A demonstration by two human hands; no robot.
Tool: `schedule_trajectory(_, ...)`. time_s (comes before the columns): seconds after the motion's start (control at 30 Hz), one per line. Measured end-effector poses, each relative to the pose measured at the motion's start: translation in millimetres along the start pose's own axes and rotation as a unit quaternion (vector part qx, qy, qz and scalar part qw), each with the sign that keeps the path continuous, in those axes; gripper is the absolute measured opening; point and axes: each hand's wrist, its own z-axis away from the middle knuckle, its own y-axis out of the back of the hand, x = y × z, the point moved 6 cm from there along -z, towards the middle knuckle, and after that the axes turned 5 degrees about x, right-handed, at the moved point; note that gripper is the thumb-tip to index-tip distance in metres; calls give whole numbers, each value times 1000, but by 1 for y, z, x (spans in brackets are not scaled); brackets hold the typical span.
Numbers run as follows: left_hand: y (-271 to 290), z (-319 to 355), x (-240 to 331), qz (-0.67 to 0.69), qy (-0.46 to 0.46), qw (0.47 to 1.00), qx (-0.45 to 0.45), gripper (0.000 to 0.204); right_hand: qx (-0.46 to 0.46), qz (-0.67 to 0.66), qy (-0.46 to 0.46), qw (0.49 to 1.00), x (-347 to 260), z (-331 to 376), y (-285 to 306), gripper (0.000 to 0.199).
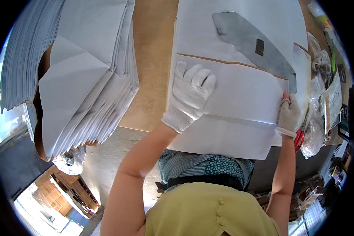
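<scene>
From the head view, here's the sheet [240, 98], white with a brown upper edge, lying right under and between the two gloved hands, its near side reaching down toward the waist. The left hand [190, 94] is laid on its upper left part, the fingers loosely bent and released, gripping nothing that shows. Over on the other side, the right hand [289, 116] is at the sheet's right edge, fingertips close to the upper corner; whether they pinch the paper or only press it, I can't tell. Just beyond those right fingers comes the tip of the grey plate [255, 47], slanting away up and left across more white paper [200, 29]. Red scissors [299, 139] sit just below and beside the right fingers, with plastic bags [314, 135] further right. Left of the left fingers there's bare brown counter [151, 59], then a thick stack [80, 98] of folded paper. And the step in hand, as I judge it, is squaring and steadying the sheet: spread the left fingers flat for even pressure, keep the right fingers light so the corner doesn't buckle, watch that the crease [240, 119] nearer the body stays straight, and keep the paper off those scissors.
</scene>
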Motion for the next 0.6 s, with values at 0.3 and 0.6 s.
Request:
schedule_trajectory(0.3, -9, -24, 13, -30, 67, 985, -153, 54, 81, 93, 306, 944, -134, 40, -52, 55)
schedule_trajectory(0.6, -10, -21, 17, -67, 49, 991, -107, 51, 58, 19, 289, 955, -129, 37, -54, 51)
